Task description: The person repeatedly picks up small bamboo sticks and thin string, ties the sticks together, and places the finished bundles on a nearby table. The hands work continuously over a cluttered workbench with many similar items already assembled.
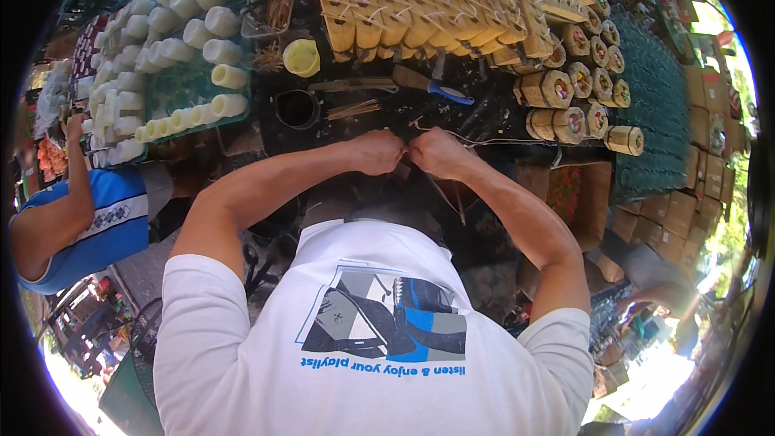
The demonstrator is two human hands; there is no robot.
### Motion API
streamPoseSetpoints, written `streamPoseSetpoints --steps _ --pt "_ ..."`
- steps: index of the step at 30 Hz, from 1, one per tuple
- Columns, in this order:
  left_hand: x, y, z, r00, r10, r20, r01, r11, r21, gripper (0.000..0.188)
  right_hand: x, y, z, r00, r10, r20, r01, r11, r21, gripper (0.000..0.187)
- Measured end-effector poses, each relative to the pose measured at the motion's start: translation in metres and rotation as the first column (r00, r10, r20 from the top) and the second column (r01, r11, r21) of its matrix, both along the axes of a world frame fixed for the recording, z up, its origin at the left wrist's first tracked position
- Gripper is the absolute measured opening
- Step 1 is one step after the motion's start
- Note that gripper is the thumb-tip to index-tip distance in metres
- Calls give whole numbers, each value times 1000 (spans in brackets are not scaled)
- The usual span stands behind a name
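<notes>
My left hand [378, 152] and my right hand [438, 153] are at the near edge of the dark work table, knuckles close together. Both are closed, with fingertips pinched towards each other. Whatever is between them is too small to make out; a tiny reddish spot shows there. Just behind my right hand a thin pale string [517, 142] runs off to the right along the table edge. Beyond the hands are a bundle of thin sticks [353, 110], a blue-handled tool [450, 94] and a dark round pot [298, 109].
White cylindrical candles [218, 21] fill a green tray at left. A yellow cup [302, 57] stands behind the pot. Rows of tan bamboo-like pieces with white strings [420, 4] lie at the back, round decorated candles [557, 90] at right. A person in blue [89, 214] works at left.
</notes>
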State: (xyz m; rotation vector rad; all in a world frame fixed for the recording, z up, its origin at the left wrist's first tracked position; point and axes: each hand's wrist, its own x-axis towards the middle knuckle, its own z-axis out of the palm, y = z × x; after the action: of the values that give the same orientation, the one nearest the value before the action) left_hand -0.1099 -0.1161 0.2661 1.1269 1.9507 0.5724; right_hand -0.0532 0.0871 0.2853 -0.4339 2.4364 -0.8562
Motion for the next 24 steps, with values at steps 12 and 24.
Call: streamPoseSetpoints --steps 12,24 --pt "16 -4 17 985 171 -15 -172 982 -79 20 18 -17 12 983 -52 -177 77 988 134 20" --pt "11 3 39 931 365 -3 -363 924 -123 29 23 -40 3 899 -96 -428 192 963 187 9"
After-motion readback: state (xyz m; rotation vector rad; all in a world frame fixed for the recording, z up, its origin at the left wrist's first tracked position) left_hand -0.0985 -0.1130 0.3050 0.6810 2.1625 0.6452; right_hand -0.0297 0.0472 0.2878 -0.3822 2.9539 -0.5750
